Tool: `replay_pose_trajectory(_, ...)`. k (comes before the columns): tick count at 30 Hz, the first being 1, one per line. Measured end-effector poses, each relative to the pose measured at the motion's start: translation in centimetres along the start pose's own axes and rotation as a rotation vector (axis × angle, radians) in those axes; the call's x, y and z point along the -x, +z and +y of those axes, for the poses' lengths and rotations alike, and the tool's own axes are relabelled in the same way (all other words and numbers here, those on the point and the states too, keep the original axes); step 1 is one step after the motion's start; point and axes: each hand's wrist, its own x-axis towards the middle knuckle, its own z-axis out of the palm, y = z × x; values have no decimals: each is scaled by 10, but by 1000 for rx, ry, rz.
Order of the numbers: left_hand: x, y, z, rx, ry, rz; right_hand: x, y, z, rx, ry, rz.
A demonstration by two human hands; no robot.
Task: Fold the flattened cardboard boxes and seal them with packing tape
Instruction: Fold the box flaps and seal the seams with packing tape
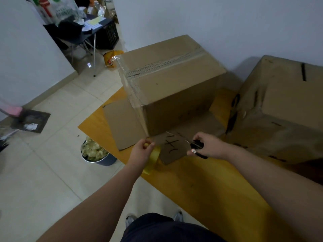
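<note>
A folded cardboard box (174,81) stands on the yellow table (201,186), with clear tape along its top seam and down its near-left corner. My left hand (141,152) grips a yellow roll of packing tape (153,156) right at the box's bottom corner. My right hand (208,145) holds black-handled scissors (196,145), blades pointing left toward the tape. Two open bottom flaps (125,124) lie flat on the table; the nearer one has black marks on it.
A second cardboard box (279,110) stands at the right against the wall. On the floor by the table's left edge is a bucket (97,154) full of crumpled scraps. A dustpan (31,121) lies at the left, a black table farther back.
</note>
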Motion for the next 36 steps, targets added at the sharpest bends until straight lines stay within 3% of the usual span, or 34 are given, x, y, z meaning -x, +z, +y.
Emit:
replay_pose_trajectory(6, 20, 49, 17, -85, 85, -289, 48, 59, 112, 96, 527, 351)
replay_pose_trajectory(9, 30, 72, 23, -155, 138, -419, 70, 72, 135, 62, 667, 304)
replay_pose_trajectory(11, 36, 85, 25, -182, 152, -466, 80, 68, 130, 179, 707, 292)
replay_pose_trajectory(13, 41, 96, 26, -211, 181, -500, 85, 60, 120, 291, 570, 460)
replay_pose_trajectory(15, 48, 104, 29, -244, 246, -532, 90, 48, 96, -14, 232, 631)
replay_pose_trajectory(17, 56, 108, 35, -242, 322, -566, 96, 36, 67, -336, 4, 578)
replay_pose_trajectory(19, 63, 112, 39, -231, 379, -593, 94, 31, 54, -384, 7, 507)
replay_pose_trajectory(23, 74, 115, 44, -259, 427, -604, 94, 30, 53, -348, 84, 601)
replay_pose_trajectory(29, 75, 119, 47, -239, 424, -579, 101, 34, 45, -133, 19, 808)
replay_pose_trajectory(32, 70, 125, 51, -311, 440, -559, 106, 39, 41, 116, -41, 821)
replay_pose_trajectory(36, 66, 126, 47, -242, 401, -585, 107, 35, 45, -33, -12, 860)
